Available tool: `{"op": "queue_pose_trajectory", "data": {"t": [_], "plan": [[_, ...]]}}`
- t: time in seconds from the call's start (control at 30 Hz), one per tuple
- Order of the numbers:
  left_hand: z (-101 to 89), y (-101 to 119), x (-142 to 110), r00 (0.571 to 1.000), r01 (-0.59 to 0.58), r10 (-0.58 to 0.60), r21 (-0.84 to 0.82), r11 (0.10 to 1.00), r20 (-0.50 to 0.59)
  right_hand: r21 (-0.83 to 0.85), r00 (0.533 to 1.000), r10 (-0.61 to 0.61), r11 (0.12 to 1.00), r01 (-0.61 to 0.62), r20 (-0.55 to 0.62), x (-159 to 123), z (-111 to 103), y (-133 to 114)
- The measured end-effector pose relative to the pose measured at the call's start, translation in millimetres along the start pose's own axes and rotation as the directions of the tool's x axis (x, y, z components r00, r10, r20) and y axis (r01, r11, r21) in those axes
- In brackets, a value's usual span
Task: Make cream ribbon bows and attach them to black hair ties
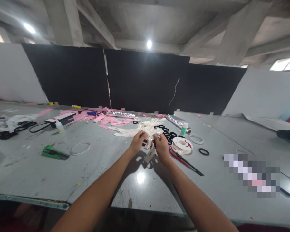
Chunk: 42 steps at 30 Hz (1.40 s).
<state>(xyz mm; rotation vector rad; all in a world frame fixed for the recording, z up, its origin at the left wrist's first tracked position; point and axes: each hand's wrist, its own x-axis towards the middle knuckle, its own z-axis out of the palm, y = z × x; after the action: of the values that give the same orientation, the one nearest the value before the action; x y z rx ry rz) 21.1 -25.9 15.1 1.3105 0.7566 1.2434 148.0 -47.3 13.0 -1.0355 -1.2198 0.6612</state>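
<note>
Both my hands meet over the middle of the grey table (99, 174). My left hand (137, 141) and my right hand (161, 145) are closed, pinching a small whitish strip piece (149, 151) between them, and a bit of it hangs down below the fingers. Just behind the hands lies a pile of cream strips (145, 128). Several black rings (168, 132) lie right of that pile.
A red and black utility knife (183, 160) and a white tape roll (182, 144) lie right of my hands. A green cutter (55, 153) and a clear ring (80, 148) are at left. Pink scraps (106, 118), a glue bottle (184, 128) and black panels stand behind.
</note>
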Motion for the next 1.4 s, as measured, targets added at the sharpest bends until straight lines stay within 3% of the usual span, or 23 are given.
{"op": "queue_pose_trajectory", "data": {"t": [0.13, 0.27, 0.43, 0.5, 0.53, 0.6, 0.67, 0.7, 0.77, 0.87, 0.97, 1.1, 1.3, 1.4], "plan": [[5.3, -4, -3, 0.996, 0.087, -0.087, 0.013, 0.996, 0.033, 0.043, 0.999, 0.034, 0.999, -0.034, 0.003, -2, 2, 2], [2.3, -7, 0, 0.999, 0.042, -0.042, 0.058, 0.997, 0.001, 0.025, 0.999, 0.039, 0.999, -0.039, -0.013, -1, 2, 1], [-3.4, -3, 3, 0.996, -0.066, 0.068, 0.021, 0.998, -0.059, 0.296, 0.963, 0.254, 0.917, -0.268, 0.085, 3, 3, 10], [-4.5, -1, 2, 0.996, -0.061, 0.062, 0.013, 0.998, -0.067, 0.247, 0.952, 0.303, 0.92, -0.303, 0.04, 5, 1, 12], [-4.8, 0, 2, 0.996, -0.047, 0.048, 0.022, 0.999, -0.074, 0.17, 0.965, 0.262, 0.952, -0.256, -0.012, 5, 0, 12], [-5.3, 1, 1, 0.998, -0.016, 0.02, 0.062, 0.998, -0.064, -0.027, 0.997, 0.046, 0.998, -0.048, -0.07, 6, -4, 8], [-5.6, 0, 1, 1.0, -0.01, 0.011, 0.129, 0.992, -0.005, -0.163, 0.986, -0.166, 0.973, 0.166, 0.017, 7, -8, 3], [-5.7, -1, 0, 0.999, -0.019, 0.013, 0.167, 0.986, 0.039, -0.187, 0.976, -0.196, 0.96, 0.21, 0.089, 8, -9, 1], [-5.3, -5, 1, 0.993, -0.046, 0.018, 0.239, 0.97, 0.116, -0.197, 0.971, -0.146, 0.963, 0.183, 0.188, 8, -10, 0], [-4.4, -8, 2, 0.991, -0.04, 0.011, 0.221, 0.975, 0.131, -0.146, 0.988, -0.078, 0.984, 0.097, 0.133, 8, -9, 2], [-4.5, -8, 4, 0.999, 0.001, -0.003, 0.034, 0.999, 0.05, -0.004, 0.999, -0.027, 1.0, 0.027, 0.034, 7, -6, 6], [-4.9, -6, 5, 0.997, -0.009, 0.0, -0.133, 0.991, -0.071, 0.229, 0.991, 0.135, 0.965, -0.131, 0.001, 5, -1, 8], [1.9, -13, 5, 0.997, -0.075, 0.074, -0.039, 0.996, -0.032, 0.412, 0.938, 0.339, 0.867, -0.28, -0.077, 4, 1, 10], [4.8, -15, 6, 0.979, -0.197, 0.2, 0.066, 0.978, -0.049, 0.499, 0.906, 0.414, 0.805, -0.32, -0.085, 4, 3, 11]]}}
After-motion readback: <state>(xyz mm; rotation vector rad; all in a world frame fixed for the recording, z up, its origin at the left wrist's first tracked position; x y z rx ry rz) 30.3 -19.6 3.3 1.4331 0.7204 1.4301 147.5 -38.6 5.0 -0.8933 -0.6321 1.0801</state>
